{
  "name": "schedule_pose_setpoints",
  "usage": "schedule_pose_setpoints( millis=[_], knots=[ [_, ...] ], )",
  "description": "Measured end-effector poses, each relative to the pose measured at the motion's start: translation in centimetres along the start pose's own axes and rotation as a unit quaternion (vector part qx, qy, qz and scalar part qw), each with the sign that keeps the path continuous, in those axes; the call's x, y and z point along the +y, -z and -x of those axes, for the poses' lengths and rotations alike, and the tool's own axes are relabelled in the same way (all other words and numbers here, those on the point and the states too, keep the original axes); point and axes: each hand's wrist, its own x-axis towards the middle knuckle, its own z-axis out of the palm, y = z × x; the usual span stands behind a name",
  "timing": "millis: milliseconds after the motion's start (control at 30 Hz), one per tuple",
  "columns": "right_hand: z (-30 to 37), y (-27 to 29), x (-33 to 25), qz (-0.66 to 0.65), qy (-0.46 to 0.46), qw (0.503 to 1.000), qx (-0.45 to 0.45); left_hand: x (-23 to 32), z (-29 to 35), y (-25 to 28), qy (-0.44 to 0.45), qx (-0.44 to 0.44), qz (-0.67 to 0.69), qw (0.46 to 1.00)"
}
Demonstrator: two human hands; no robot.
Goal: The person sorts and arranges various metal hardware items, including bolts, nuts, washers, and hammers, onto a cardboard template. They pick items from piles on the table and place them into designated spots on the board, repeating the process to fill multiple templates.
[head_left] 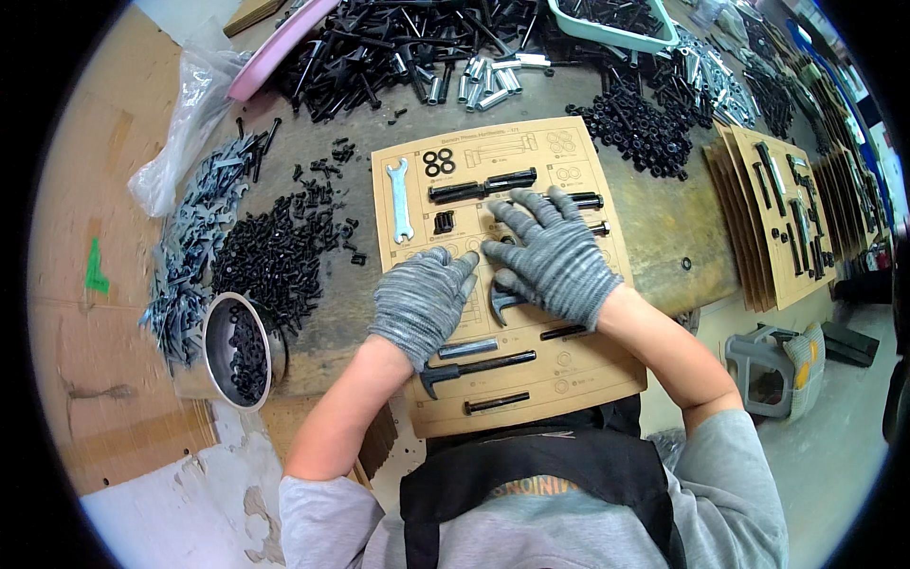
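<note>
Nearest the body on the brown cardboard card (602, 375), a black bolt (497, 404) lies roughly left to right; beyond it come a black hammer-shaped part (479, 367), head leftward, and a silvery tube (467, 348). Farther up, the left hand (422, 302) is over the card with fingers partly bent; whether it pinches anything I cannot tell. The right hand (552, 251) is palm down, fingers spread. A curved black part (505, 304) shows just left of its palm, below the thumb, so the right hand is nearer; its long axis is hidden. Beyond the left hand, an open-ended wrench (400, 201) points away from the body. Past the card, black nuts (640, 128) heap on the bench (668, 242).
</note>
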Motion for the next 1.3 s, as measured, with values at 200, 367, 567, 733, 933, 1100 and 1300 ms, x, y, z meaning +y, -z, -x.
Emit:
schedule_pose_setpoints(
  millis=[200,367,567,733,933,1100,1300],
  knots=[
    [0.6,-0.6,0.4,0.010,-0.021,1.000,-0.007,-0.3,-1.4,-0.3,0.013,-0.031,0.001,0.999],
    [0.2,-0.6,0.3,0.012,-0.023,1.000,-0.008,-0.4,-1.7,-0.1,0.012,-0.041,-0.011,0.999],
    [1.4,0.4,1.3,-0.003,-0.042,0.998,0.035,-0.5,-1.3,0.2,0.005,0.000,0.047,0.999],
    [1.9,0.6,2.0,-0.016,-0.032,0.999,0.010,-0.1,-2.2,-0.1,-0.034,-0.001,0.049,0.998],
    [1.6,-0.2,1.9,-0.004,-0.042,0.999,0.017,0.2,-2.7,0.2,-0.037,-0.030,0.042,0.998],
    [1.8,0.1,2.2,-0.004,-0.056,0.998,0.038,-0.1,-2.5,-0.2,-0.049,0.001,0.050,0.998],
    [2.9,0.3,3.3,-0.012,-0.055,0.998,0.037,0.7,-3.6,0.1,-0.065,-0.020,0.060,0.996]
  ],
)
